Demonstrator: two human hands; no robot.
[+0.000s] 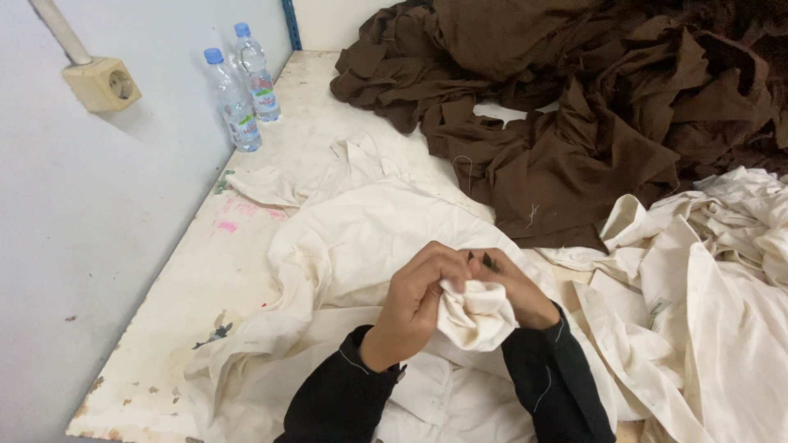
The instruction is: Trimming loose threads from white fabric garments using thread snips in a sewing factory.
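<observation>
Lower centre: left hand (419,299) and right hand (513,287), each grip closed on bunched cream cloth (474,316); brown fabric (574,107) heaped upper right.

small dark item (490,262) at fingers (443,267) unclear, brown cloth pile (591,98) cut off at edge

The person is wearing black long sleeves reaching down to both wrists, thin pale stitching running along them, near the cream cloth (472,316); both hands are showing bare.
</observation>
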